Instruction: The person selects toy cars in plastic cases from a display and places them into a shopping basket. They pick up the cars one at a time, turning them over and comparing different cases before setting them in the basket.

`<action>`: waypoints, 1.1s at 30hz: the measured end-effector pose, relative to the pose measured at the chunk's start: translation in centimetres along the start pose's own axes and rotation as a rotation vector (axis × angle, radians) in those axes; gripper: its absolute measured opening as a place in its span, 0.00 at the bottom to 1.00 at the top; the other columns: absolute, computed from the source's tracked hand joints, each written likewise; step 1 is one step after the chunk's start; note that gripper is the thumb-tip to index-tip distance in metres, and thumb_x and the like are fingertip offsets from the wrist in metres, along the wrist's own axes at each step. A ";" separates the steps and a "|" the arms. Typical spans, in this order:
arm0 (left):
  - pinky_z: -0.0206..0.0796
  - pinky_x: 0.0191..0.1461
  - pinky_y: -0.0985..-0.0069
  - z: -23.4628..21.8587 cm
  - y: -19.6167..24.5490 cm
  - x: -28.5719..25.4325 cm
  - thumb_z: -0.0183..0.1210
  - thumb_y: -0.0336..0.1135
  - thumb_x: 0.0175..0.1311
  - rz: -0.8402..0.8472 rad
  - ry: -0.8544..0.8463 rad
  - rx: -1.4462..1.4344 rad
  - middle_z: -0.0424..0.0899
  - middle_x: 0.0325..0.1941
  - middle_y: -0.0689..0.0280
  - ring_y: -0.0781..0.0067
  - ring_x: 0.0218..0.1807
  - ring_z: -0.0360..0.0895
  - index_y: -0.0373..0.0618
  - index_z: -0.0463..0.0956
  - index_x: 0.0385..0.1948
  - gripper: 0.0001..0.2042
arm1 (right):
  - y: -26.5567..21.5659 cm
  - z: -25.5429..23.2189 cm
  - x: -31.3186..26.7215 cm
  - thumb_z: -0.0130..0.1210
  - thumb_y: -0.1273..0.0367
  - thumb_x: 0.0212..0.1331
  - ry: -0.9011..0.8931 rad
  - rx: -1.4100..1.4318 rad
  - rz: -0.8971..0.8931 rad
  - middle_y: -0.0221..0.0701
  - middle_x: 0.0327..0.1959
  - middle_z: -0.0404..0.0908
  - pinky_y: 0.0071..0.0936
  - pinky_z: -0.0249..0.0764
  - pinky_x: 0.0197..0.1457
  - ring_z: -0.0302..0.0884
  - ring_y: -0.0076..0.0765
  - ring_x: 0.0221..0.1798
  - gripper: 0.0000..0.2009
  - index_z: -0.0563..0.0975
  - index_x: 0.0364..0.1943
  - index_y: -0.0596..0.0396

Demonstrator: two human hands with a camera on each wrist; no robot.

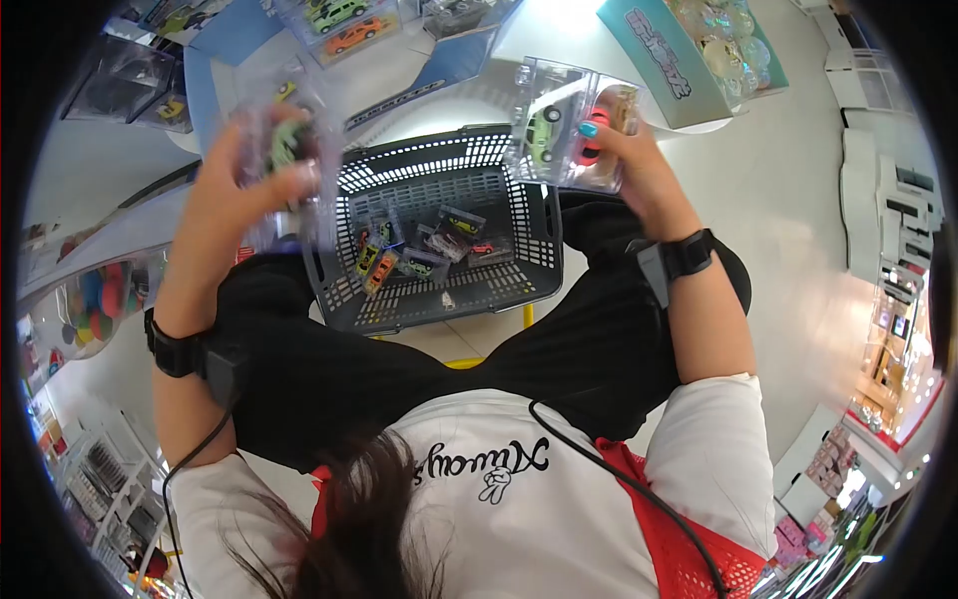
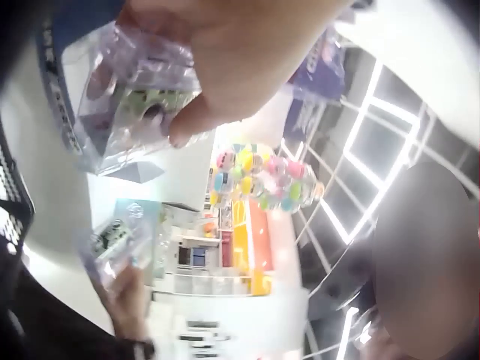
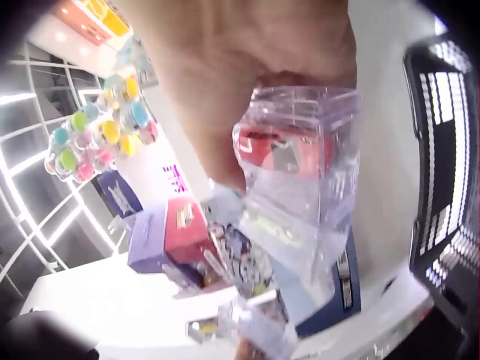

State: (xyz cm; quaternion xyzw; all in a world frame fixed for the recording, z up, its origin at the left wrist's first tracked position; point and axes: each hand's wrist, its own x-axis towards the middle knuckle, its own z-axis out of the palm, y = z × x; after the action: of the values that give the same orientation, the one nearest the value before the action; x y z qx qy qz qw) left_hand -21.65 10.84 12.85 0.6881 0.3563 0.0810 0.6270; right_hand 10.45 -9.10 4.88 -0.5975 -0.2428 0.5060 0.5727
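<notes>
My left hand (image 1: 244, 190) grips a clear plastic toy-car box (image 1: 289, 150), blurred in the head view, with a green car inside. The left wrist view shows the thumb against the lower side of this box (image 2: 142, 97). Over the basket's right rim, my right hand (image 1: 649, 170) holds clear toy-car boxes side by side. A light green car (image 1: 544, 135) shows in one and a red car (image 1: 591, 140) in the other, partly behind the thumb. Below and between the hands, several boxed toy cars (image 1: 419, 265) lie loose in a dark grey shopping basket (image 1: 349, 317).
More boxed cars (image 1: 344, 25) stand at the back on a white table with a blue display tray (image 1: 444, 70). A teal box of clear balls (image 1: 689, 60) stands at the back right. At the left is a clear container of colourful balls (image 1: 100, 299).
</notes>
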 end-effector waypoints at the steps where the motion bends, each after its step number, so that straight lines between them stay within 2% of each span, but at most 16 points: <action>1: 0.62 0.57 0.73 0.1 0.2 -0.3 0.68 0.39 0.49 -0.072 -0.145 0.006 0.74 0.48 0.62 0.72 0.51 0.72 0.40 0.68 0.53 0.29 | -0.3 -1.1 -0.2 0.61 0.71 0.52 0.032 -0.126 -0.043 0.31 0.43 0.76 0.25 0.74 0.49 0.75 0.26 0.44 0.25 0.67 0.55 0.59; 4: 0.61 0.58 0.70 3.6 -4.8 0.4 0.68 0.40 0.48 -0.081 -0.340 0.321 0.74 0.49 0.61 0.70 0.52 0.71 0.39 0.66 0.55 0.32 | 0.9 -2.6 -0.4 0.64 0.71 0.49 0.062 -0.453 -0.056 0.31 0.42 0.77 0.22 0.73 0.48 0.75 0.25 0.43 0.24 0.70 0.51 0.60; 6: 0.62 0.59 0.70 6.3 -10.8 1.7 0.68 0.40 0.50 -0.234 -0.348 0.258 0.75 0.50 0.57 0.68 0.53 0.71 0.38 0.63 0.58 0.33 | 4.2 -2.9 0.2 0.69 0.70 0.42 0.128 -0.422 -0.064 0.31 0.33 0.78 0.22 0.75 0.34 0.76 0.23 0.32 0.22 0.74 0.43 0.63; 7: 0.63 0.59 0.69 7.5 -14.2 2.3 0.68 0.40 0.50 -0.376 -0.352 0.175 0.75 0.50 0.55 0.66 0.53 0.72 0.38 0.62 0.59 0.34 | 5.2 -2.6 0.1 0.69 0.69 0.41 0.141 -0.540 0.008 0.32 0.30 0.79 0.23 0.75 0.31 0.76 0.23 0.28 0.23 0.73 0.43 0.63; 9: 0.65 0.58 0.67 8.8 -25.3 4.3 0.65 0.41 0.53 -0.454 -0.374 0.134 0.75 0.52 0.50 0.59 0.53 0.74 0.35 0.60 0.59 0.34 | 7.2 -1.7 -0.4 0.68 0.67 0.40 0.140 -0.648 0.122 0.33 0.26 0.79 0.23 0.74 0.27 0.76 0.24 0.22 0.24 0.73 0.42 0.64; 11: 0.65 0.58 0.66 10.4 -33.5 6.9 0.63 0.41 0.54 -0.468 -0.210 0.342 0.74 0.54 0.46 0.52 0.54 0.74 0.32 0.60 0.59 0.34 | 9.2 -0.9 -0.7 0.67 0.66 0.41 0.077 -0.686 0.152 0.33 0.25 0.79 0.23 0.73 0.25 0.76 0.24 0.20 0.24 0.73 0.42 0.63; 12: 0.65 0.58 0.65 11.3 -35.7 7.8 0.62 0.42 0.55 -0.474 -0.129 0.446 0.74 0.55 0.45 0.49 0.54 0.74 0.30 0.59 0.59 0.33 | 10.0 -0.5 -0.9 0.67 0.65 0.40 0.035 -0.640 0.214 0.36 0.27 0.80 0.27 0.75 0.30 0.79 0.31 0.25 0.24 0.72 0.42 0.63; 14: 0.64 0.59 0.64 13.7 -36.5 9.2 0.60 0.41 0.57 -0.492 -0.007 0.490 0.72 0.57 0.42 0.44 0.56 0.72 0.28 0.60 0.58 0.32 | 9.2 1.5 -1.7 0.68 0.62 0.38 0.073 -0.910 0.117 0.41 0.31 0.80 0.32 0.75 0.38 0.80 0.39 0.32 0.26 0.72 0.41 0.64; 17: 0.63 0.61 0.61 16.3 -39.1 10.7 0.58 0.40 0.58 -0.434 0.083 0.579 0.70 0.58 0.40 0.40 0.59 0.68 0.27 0.60 0.58 0.30 | 10.2 2.0 -1.3 0.68 0.60 0.36 -0.054 -0.921 0.154 0.45 0.34 0.80 0.33 0.74 0.43 0.80 0.45 0.38 0.28 0.72 0.41 0.64; 19: 0.61 0.63 0.59 17.5 -40.7 10.3 0.55 0.38 0.60 -0.466 0.068 0.651 0.67 0.61 0.40 0.42 0.62 0.66 0.28 0.58 0.61 0.30 | 10.1 2.5 -1.6 0.69 0.63 0.38 -0.085 -0.843 0.215 0.40 0.31 0.78 0.29 0.75 0.38 0.79 0.35 0.34 0.26 0.72 0.41 0.64; 20: 0.61 0.64 0.59 17.7 -40.8 9.9 0.55 0.38 0.61 -0.473 0.013 0.737 0.66 0.62 0.41 0.42 0.63 0.64 0.29 0.56 0.63 0.31 | 9.8 2.9 -1.5 0.69 0.65 0.39 -0.099 -0.804 0.239 0.38 0.30 0.77 0.27 0.75 0.35 0.79 0.30 0.32 0.25 0.72 0.41 0.65; 22: 0.61 0.65 0.58 17.8 -40.6 9.8 0.54 0.38 0.62 -0.476 -0.086 0.906 0.63 0.64 0.43 0.43 0.65 0.62 0.29 0.50 0.66 0.34 | 10.2 3.1 -1.3 0.69 0.64 0.38 -0.088 -0.722 0.236 0.38 0.30 0.78 0.28 0.75 0.38 0.79 0.32 0.34 0.25 0.72 0.39 0.65; 25: 0.56 0.68 0.62 17.6 -34.1 8.5 0.52 0.41 0.65 -0.413 -0.027 1.122 0.60 0.68 0.45 0.50 0.68 0.59 0.36 0.55 0.66 0.30 | 11.4 2.8 -1.0 0.68 0.63 0.37 -0.052 -0.640 0.223 0.39 0.30 0.80 0.29 0.75 0.39 0.80 0.35 0.34 0.24 0.73 0.38 0.65; 28: 0.53 0.69 0.60 15.9 -31.0 9.6 0.52 0.46 0.66 -0.214 0.121 0.031 0.62 0.67 0.49 0.53 0.69 0.58 0.39 0.55 0.67 0.31 | 10.3 3.3 -0.9 0.67 0.65 0.39 -0.016 -0.446 0.302 0.36 0.29 0.80 0.27 0.75 0.36 0.79 0.29 0.32 0.22 0.73 0.37 0.65; 31: 0.59 0.65 0.61 14.3 -22.4 9.3 0.54 0.46 0.66 -0.358 -0.187 -0.937 0.66 0.64 0.53 0.61 0.66 0.63 0.41 0.56 0.66 0.31 | 11.3 2.7 -0.4 0.66 0.68 0.43 -0.002 -0.382 0.293 0.33 0.30 0.79 0.24 0.74 0.37 0.78 0.25 0.34 0.18 0.74 0.37 0.62; 33: 0.64 0.61 0.64 14.8 -17.3 8.5 0.56 0.44 0.65 -0.269 -0.291 -0.653 0.69 0.62 0.56 0.65 0.63 0.67 0.41 0.57 0.65 0.30 | 11.5 2.5 -0.3 0.65 0.69 0.46 -0.075 -0.155 0.327 0.32 0.32 0.79 0.22 0.73 0.39 0.77 0.24 0.35 0.16 0.74 0.38 0.62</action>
State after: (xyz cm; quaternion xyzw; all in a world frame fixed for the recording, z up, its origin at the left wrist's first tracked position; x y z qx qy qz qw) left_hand -13.86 3.24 -8.91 0.4037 0.3060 0.0089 0.8622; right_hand 4.81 -10.86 -5.28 -0.6521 -0.2018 0.5940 0.4258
